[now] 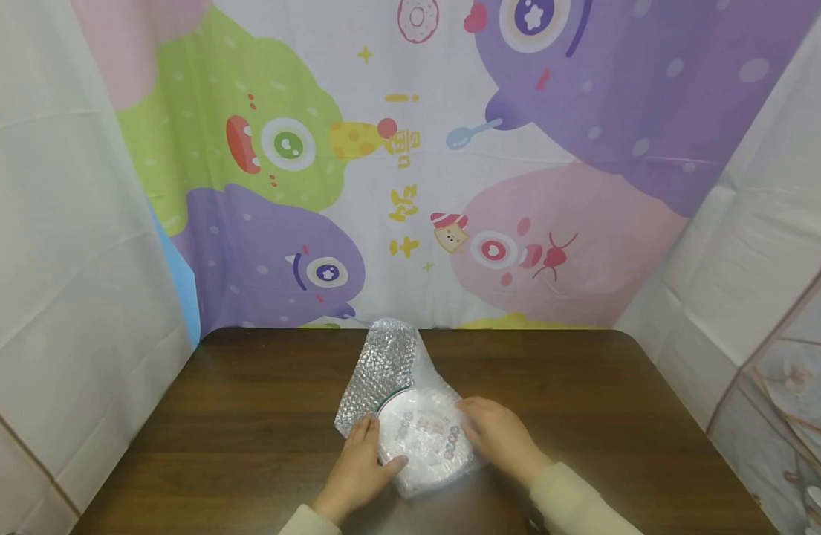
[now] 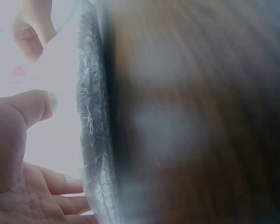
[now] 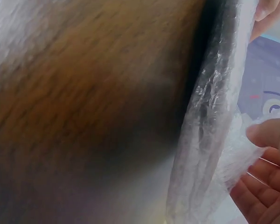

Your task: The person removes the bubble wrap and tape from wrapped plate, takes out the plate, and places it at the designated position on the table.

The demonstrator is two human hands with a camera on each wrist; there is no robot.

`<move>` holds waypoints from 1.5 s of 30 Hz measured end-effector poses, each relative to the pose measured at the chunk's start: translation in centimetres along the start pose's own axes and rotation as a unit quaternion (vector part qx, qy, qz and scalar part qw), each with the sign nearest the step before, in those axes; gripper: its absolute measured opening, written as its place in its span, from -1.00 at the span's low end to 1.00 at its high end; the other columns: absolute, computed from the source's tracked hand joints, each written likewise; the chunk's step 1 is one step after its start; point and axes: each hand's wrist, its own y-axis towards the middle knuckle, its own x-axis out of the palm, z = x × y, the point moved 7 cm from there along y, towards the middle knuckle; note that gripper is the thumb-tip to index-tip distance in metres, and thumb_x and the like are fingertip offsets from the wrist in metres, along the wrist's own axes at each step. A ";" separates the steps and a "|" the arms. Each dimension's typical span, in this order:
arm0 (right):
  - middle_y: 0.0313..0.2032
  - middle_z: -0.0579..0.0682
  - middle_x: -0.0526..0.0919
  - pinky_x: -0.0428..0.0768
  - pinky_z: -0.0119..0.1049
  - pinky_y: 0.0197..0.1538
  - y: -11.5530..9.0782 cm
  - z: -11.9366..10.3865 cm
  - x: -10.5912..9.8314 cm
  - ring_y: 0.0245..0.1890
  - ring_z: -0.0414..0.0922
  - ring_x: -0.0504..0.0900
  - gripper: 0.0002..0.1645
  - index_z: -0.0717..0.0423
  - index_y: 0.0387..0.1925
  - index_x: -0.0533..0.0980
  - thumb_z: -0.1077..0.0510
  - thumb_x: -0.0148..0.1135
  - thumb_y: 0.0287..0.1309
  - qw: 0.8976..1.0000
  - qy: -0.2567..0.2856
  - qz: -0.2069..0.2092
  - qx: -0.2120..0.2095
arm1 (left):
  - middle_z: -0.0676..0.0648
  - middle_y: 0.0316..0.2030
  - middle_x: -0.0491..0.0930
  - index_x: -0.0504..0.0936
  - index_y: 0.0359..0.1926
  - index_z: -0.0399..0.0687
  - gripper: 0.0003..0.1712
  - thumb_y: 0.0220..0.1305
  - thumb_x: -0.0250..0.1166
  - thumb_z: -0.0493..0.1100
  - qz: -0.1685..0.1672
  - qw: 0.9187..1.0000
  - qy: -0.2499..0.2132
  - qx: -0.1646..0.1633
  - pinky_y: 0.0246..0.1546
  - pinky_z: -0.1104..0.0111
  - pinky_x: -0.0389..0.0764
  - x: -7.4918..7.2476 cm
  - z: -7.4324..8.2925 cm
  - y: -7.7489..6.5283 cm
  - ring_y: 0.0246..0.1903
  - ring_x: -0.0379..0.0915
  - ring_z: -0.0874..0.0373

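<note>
- While the right hand [image 1: 505, 440] pinches the bubble wrap [image 1: 385, 362], the left hand [image 1: 358, 472] rests, fingers extended, against the round plate [image 1: 423, 440].
- The plate lies on the dark table [image 1: 250, 423], partly under the wrap.
- A hard tug could slide it from the loose left fingers; slack wrap might leave its edge exposed.

A cream left sleeve [image 1: 310, 521] shows bottom left of centre — the right sleeve [image 1: 579, 499], same plain cream, bottom right.
</note>
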 end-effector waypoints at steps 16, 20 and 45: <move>-0.43 -0.11 0.66 0.66 -0.26 -0.31 0.1 2.4 -2.1 -0.43 -0.16 0.65 -0.95 0.08 -0.41 0.65 0.25 0.40 0.05 0.991 0.015 0.126 0.046 | -0.55 0.36 0.17 0.21 0.32 -0.61 0.05 0.12 0.38 0.13 -0.005 1.000 -0.001 0.000 0.40 -0.19 0.15 -0.1 0.2 -0.1 0.40 0.03 -0.44; -0.45 -0.09 0.66 0.66 -0.22 -0.32 0.1 3.2 -2.5 -0.43 -0.13 0.67 -0.93 0.11 -0.44 0.63 0.29 0.39 0.02 0.988 0.007 0.145 0.043 | -0.54 0.37 0.16 0.21 0.32 -0.61 0.05 0.12 0.38 0.13 -0.006 1.000 0.001 -0.003 0.40 -0.19 0.15 -0.1 0.2 -0.1 0.40 0.03 -0.44; -0.42 0.02 0.72 0.62 -0.14 -0.30 -0.1 10.5 -0.3 -0.47 -0.14 0.59 -0.86 0.18 -0.35 0.64 0.16 0.31 0.19 0.975 0.069 0.029 0.209 | -0.54 0.35 0.19 0.24 0.30 -0.62 0.02 0.10 0.39 0.10 0.000 1.000 0.002 0.001 0.38 -0.20 0.17 0.0 0.0 -0.1 0.39 0.05 -0.44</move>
